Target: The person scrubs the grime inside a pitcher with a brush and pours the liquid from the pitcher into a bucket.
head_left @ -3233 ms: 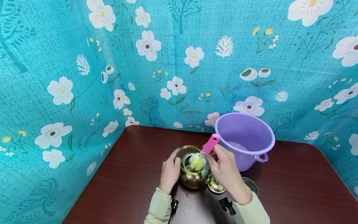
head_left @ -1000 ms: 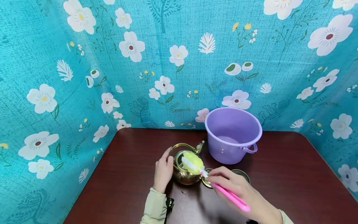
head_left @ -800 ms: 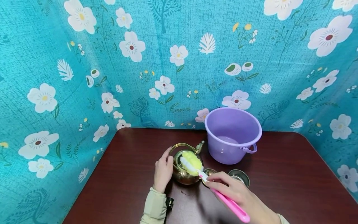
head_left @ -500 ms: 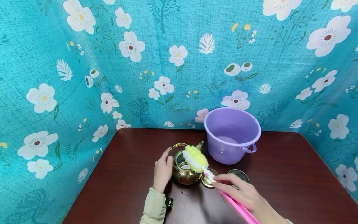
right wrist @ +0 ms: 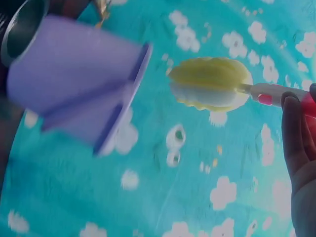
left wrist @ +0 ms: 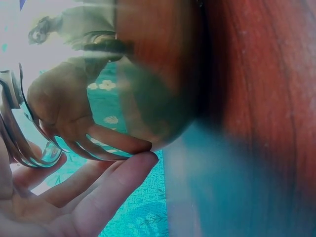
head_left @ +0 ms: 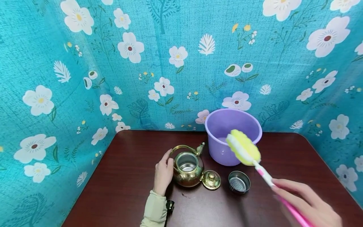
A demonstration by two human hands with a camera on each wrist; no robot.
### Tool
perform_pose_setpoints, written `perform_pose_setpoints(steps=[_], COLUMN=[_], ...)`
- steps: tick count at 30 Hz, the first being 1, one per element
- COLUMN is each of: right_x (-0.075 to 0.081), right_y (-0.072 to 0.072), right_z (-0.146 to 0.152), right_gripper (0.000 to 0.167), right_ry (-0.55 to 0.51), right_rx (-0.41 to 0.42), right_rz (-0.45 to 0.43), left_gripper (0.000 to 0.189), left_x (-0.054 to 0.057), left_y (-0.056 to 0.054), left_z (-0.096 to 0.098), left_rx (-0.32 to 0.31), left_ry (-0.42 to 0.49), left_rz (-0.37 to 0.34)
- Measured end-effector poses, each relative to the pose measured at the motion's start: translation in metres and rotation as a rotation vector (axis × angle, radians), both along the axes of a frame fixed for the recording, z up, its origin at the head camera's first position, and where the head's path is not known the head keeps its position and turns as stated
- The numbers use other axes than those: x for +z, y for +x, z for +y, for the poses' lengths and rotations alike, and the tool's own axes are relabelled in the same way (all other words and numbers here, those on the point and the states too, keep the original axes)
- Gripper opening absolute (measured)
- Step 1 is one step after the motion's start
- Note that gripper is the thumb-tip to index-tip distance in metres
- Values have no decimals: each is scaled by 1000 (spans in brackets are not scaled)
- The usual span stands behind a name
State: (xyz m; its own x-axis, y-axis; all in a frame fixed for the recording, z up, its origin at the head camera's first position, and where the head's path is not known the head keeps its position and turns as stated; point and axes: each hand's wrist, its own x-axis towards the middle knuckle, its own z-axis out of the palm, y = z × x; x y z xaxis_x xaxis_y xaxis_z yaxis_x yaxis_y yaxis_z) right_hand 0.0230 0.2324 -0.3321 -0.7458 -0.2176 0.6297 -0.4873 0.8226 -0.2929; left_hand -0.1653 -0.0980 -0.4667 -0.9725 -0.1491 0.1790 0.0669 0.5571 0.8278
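A brass teapot (head_left: 188,180) stands on the table with its top uncovered and its arched handle up. My left hand (head_left: 163,173) grips the handle at its left side; in the left wrist view a finger (left wrist: 116,190) touches the shiny body. The right hand (head_left: 310,203), blurred, holds the pink-and-white handle of a sponge bottle brush (head_left: 243,148). Its yellow and white head is raised, overlapping the purple bucket in the head view. In the right wrist view the brush head (right wrist: 212,84) is apart from the bucket. Beside the teapot lies its brass lid (head_left: 211,180).
Behind the brush is a purple bucket (head_left: 219,153), at the back of the dark red table (head_left: 136,176). A round metal strainer (head_left: 239,182) sits right of the lid. Flowered turquoise cloth (head_left: 158,63) hangs behind and to the left.
The brush, first inside the teapot's opening, has come out, then up and right in my right hand, with my grip farther along its handle. The left hand keeps hold of the teapot.
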Motion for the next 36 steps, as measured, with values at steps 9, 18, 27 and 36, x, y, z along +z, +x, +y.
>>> perform_pose_setpoints(steps=[9,18,27,36], right_x=[-26,-73,-109,-127], right_y=[17,20,20,15], right_z=[55,78,90,89], right_gripper=[74,44,36,57], right_ry=[28,-23,11,114], right_rx=[-68,-121,-50,1], right_rz=[52,-15,-24,-41], left_gripper=[46,46,47,47], left_x=[-2,-2,-3,-2], left_y=[0,-1,2,1], left_z=[0,0,1,1], left_rx=[-9,0,-11,-25], left_ry=[8,-4,3,1], left_rz=[-15,-14,-19,-24])
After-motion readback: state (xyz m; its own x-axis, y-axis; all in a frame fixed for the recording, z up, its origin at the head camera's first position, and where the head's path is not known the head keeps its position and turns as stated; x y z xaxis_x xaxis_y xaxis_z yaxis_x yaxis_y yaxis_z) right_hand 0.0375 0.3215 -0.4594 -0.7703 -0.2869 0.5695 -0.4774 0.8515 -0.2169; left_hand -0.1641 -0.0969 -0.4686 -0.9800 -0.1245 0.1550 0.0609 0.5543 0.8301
